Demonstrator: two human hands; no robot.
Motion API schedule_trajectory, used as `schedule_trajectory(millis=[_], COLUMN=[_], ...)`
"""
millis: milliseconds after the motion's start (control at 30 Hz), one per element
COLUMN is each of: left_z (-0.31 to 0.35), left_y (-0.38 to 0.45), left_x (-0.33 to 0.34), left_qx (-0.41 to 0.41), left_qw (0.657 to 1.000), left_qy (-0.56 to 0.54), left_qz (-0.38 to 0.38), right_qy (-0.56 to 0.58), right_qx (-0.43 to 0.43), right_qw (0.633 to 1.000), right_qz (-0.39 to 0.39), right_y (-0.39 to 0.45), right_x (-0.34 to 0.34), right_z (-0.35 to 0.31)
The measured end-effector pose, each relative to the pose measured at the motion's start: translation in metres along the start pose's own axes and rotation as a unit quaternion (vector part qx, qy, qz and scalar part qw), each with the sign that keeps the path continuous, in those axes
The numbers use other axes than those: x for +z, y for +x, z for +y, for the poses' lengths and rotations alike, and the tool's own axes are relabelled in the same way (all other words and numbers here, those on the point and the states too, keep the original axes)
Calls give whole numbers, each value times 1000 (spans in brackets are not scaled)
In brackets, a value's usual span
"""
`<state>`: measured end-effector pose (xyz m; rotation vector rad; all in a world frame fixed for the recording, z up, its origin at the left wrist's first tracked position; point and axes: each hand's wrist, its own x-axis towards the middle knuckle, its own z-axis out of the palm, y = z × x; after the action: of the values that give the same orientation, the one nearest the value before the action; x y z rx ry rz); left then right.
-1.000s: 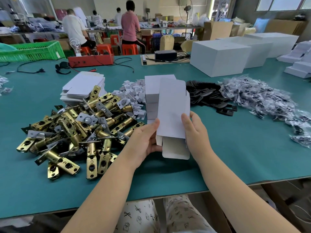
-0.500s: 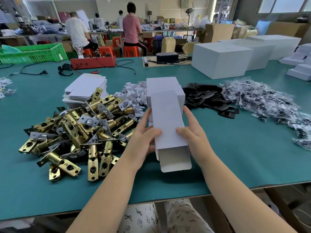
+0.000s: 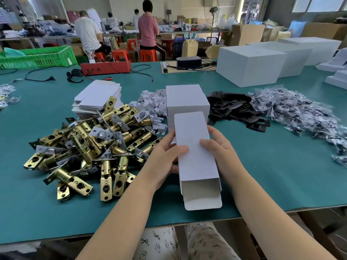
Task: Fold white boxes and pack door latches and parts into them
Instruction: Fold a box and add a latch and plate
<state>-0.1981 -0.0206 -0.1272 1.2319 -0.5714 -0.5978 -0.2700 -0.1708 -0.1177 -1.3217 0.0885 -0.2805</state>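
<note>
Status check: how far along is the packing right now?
Done: a few closed white boxes stand stacked behind the hands. In hand: the left hand and right hand grip a white box squared into a sleeve, its near flap open and nothing visible inside. Left: a big pile of brass latches, flat box blanks, black plates and bagged parts remain unpacked.
</note>
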Motion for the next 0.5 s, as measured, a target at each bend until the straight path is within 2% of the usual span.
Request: schedule_trajectory(millis=[267,400,500], left_z=[1,1,2], left_y=[-1,-1,1], left_x=[4,7,4], left_qx=[-33,-19,-10], left_qw=[997,994,996], left_qy=[8,29,30], left_qz=[70,100,88], right_qy=[-25,-49,-53], right_qx=[10,-8,-26], right_qw=[1000,998,997], right_qz=[2,25,55], right_y=[-1,0,3], right_x=[1,2,1], right_z=[0,1,3])
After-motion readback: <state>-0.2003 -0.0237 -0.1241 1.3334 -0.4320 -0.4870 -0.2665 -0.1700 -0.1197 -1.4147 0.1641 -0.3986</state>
